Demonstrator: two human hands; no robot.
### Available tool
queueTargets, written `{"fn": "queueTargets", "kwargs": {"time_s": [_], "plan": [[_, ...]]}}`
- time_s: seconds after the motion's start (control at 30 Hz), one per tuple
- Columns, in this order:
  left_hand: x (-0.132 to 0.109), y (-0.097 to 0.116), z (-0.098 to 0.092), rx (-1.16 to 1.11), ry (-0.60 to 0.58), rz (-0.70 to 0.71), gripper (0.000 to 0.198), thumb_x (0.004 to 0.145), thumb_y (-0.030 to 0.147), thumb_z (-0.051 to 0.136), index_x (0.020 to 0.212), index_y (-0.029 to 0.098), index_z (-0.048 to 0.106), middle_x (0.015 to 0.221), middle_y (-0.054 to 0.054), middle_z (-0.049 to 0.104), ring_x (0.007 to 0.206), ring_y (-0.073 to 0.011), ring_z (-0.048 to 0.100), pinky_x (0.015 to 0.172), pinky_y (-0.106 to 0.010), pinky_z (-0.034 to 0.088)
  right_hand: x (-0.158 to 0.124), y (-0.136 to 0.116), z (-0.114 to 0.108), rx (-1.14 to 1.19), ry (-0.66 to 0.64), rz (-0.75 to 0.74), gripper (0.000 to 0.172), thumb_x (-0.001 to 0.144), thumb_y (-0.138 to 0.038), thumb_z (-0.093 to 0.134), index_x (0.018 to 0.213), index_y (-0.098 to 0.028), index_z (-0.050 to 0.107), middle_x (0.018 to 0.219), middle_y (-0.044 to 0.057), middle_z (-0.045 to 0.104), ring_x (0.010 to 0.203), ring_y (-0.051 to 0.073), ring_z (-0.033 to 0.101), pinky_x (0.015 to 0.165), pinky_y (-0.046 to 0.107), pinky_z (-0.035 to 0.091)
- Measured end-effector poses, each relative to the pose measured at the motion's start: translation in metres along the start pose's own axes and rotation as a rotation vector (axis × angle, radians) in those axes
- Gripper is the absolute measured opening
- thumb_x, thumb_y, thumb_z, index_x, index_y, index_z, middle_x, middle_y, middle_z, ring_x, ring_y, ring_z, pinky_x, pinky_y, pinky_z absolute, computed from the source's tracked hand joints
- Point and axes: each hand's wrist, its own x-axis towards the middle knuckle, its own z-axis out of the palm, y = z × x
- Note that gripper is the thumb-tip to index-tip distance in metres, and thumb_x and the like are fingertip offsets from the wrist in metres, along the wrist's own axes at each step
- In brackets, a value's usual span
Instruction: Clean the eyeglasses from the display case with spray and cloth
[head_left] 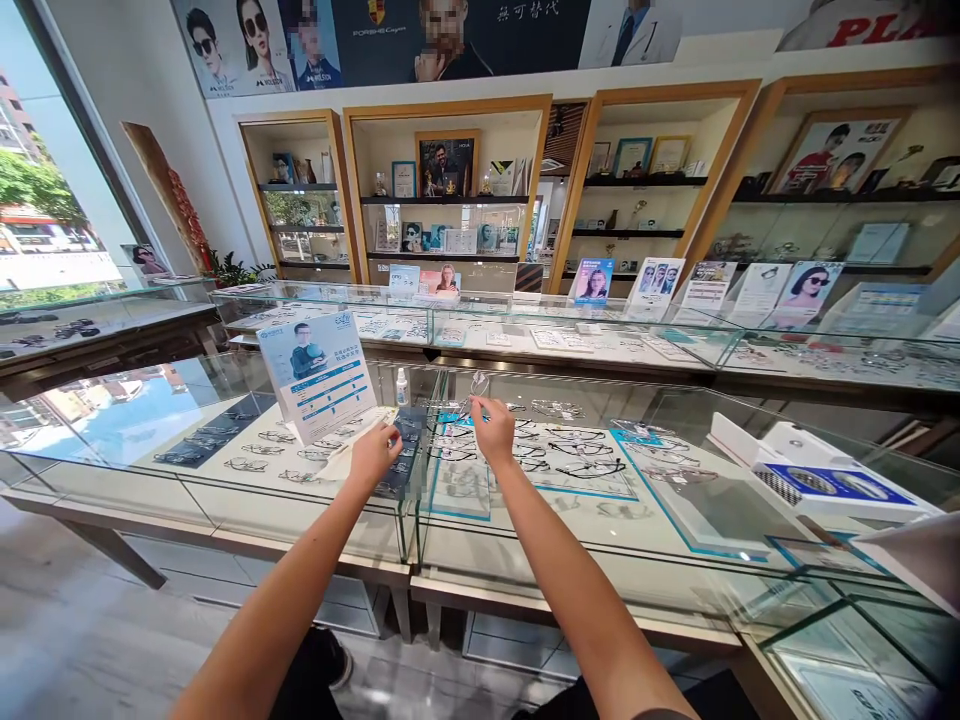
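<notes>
I've got both hands over the glass counter (300, 553), one each side of the joint between its two cases. Right hand (495, 430): thumb and fingers pinched together at the tips, gripping what looks like a thin-framed pair of glasses (480, 382). Glasses sit just past my fingertips, on the far side of the hand, above the right-hand case; fine detail too small to read, can't tell which part of the frame I'm pinching. Left hand (375, 455): fingers curled in on a cream cloth (341, 462), which spreads out to the left of the hand and droops toward the glass. Cloth and glasses well apart, no contact.

Small white spray bottle (402, 388) stands upright beyond the left hand, between the two hands left to right. Blue-and-white sign (319, 375) stands left of the bottle, just behind the cloth. Under the glass, rows of display frames (589, 468) below and right of the right hand. White box (806, 443) lies open far off to the right on the counter, blue insert (840, 484) showing.
</notes>
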Motion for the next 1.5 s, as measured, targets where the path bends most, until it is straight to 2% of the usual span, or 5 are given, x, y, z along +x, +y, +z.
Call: {"fn": "queueTargets", "kwargs": {"time_s": [0.43,0.6,0.83,1.07,1.5], "plan": [[-0.003,0.009,-0.008,-0.354,-0.003,-0.004,0.030,0.100,0.043,0.051,0.089,0.023,0.070,0.091,-0.008,0.075,0.081,-0.0233,0.064,0.075,-0.035,0.043,-0.001,-0.020,-0.002,0.126,-0.083,0.023,0.028,0.101,-0.035,0.058,0.097,-0.027,0.084,0.099,0.007,0.086,0.095,0.027,0.077,0.089,0.042,0.057],[0.023,0.029,-0.001,-0.679,-0.102,-0.026,0.045,0.099,0.058,0.054,0.108,0.022,0.078,0.111,-0.012,0.081,0.098,-0.0270,0.074,0.086,-0.038,0.055,-0.002,-0.028,-0.003,0.185,-0.149,0.036,0.027,0.102,-0.036,0.059,0.097,-0.029,0.085,0.100,0.006,0.086,0.097,0.027,0.077,0.091,0.043,0.057],[0.053,0.058,0.008,-1.002,-0.268,-0.004,0.058,0.082,0.069,0.077,0.108,0.018,0.083,0.104,-0.013,0.083,0.097,-0.0266,0.075,0.087,-0.038,0.057,-0.004,-0.030,-0.004,0.225,-0.236,0.043,0.026,0.099,-0.036,0.062,0.096,-0.029,0.086,0.096,0.006,0.086,0.095,0.028,0.077,0.089,0.042,0.057],[0.053,0.061,0.009,-1.109,-0.245,-0.049,0.054,0.070,0.064,0.089,0.097,0.017,0.081,0.094,-0.009,0.081,0.088,-0.0222,0.071,0.084,-0.035,0.056,-0.005,-0.030,-0.002,0.287,-0.302,0.080,0.025,0.097,-0.037,0.064,0.096,-0.028,0.087,0.103,0.006,0.087,0.097,0.028,0.079,0.092,0.042,0.058],[0.056,0.074,0.007,-1.102,-0.192,-0.019,0.046,0.073,0.062,0.088,0.086,0.019,0.079,0.080,-0.006,0.076,0.080,-0.0213,0.068,0.081,-0.035,0.055,0.003,-0.011,0.005,0.481,-0.275,0.308,0.029,0.088,-0.053,0.074,0.090,-0.024,0.076,0.097,0.008,0.083,0.093,0.026,0.077,0.090,0.040,0.060]]}}
